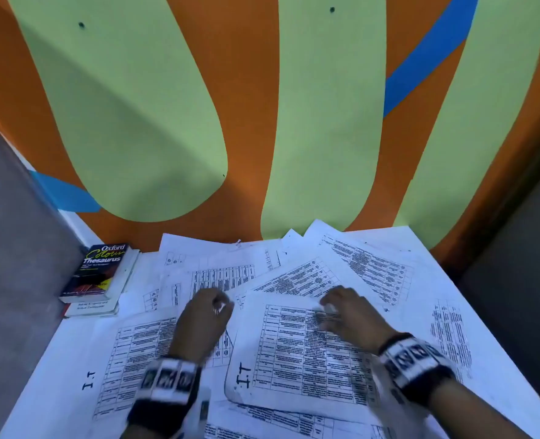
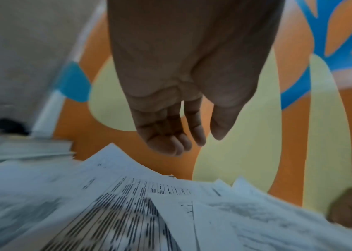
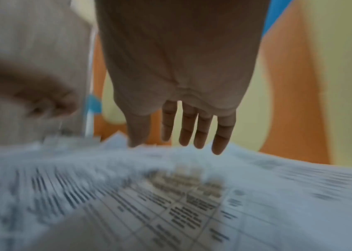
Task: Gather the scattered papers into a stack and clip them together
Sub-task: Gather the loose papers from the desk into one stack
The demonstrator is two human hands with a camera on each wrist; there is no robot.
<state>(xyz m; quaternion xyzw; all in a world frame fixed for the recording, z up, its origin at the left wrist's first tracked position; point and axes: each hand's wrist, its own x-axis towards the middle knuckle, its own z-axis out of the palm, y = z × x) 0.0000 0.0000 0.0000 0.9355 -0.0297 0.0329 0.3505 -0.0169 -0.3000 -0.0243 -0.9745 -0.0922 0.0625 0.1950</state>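
Papers (image 1: pixel 297 350), white printed sheets of tables, lie scattered and overlapping across the desk (image 1: pixel 72 331); left hand (image 1: pixel 203 318) and right hand (image 1: pixel 349 313) hover just above them, fingers relaxed and extended, gripping nothing; 2 books (image 1: pixel 102 274) sit stacked at the far left.

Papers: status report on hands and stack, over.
Left hand and right hand open, above the sheets. Papers scattered, unstacked. No clip seen. Books at far left, clear of the work.
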